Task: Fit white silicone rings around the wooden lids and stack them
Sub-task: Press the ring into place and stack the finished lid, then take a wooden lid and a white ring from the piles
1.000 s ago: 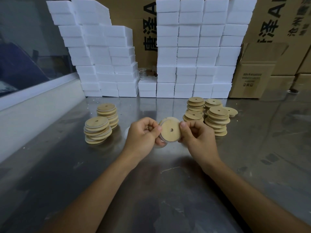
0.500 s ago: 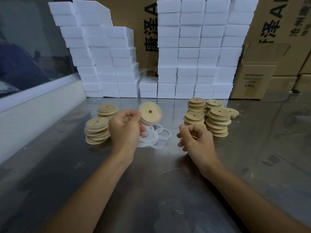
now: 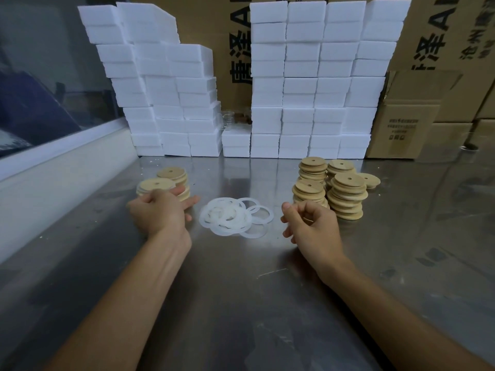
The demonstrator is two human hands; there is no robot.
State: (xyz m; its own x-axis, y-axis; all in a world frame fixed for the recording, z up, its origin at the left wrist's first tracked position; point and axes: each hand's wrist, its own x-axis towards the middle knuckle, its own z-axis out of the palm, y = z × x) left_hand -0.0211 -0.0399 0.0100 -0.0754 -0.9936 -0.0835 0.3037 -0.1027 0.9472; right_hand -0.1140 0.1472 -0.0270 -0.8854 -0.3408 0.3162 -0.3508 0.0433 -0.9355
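Note:
My left hand (image 3: 160,214) holds a ringed wooden lid (image 3: 154,184) by its near edge, right on top of the near left stack; the lid is blurred. A second ringed stack (image 3: 173,174) stands just behind it. A loose pile of white silicone rings (image 3: 227,218) lies on the steel table between my hands. My right hand (image 3: 310,226) hovers with loosely curled fingers and holds nothing, just in front of several stacks of bare wooden lids (image 3: 347,198). One single lid (image 3: 371,180) lies at the far right of them.
Walls of white foam blocks (image 3: 321,76) line the back of the steel table (image 3: 241,303), with cardboard boxes (image 3: 407,124) behind and to the right. A white ledge (image 3: 53,172) runs along the left side.
Both hands held the lid a second ago. My left hand then carried it leftwards to the near left stack, uncovering the ring pile. My right hand let go and stayed near the right stacks.

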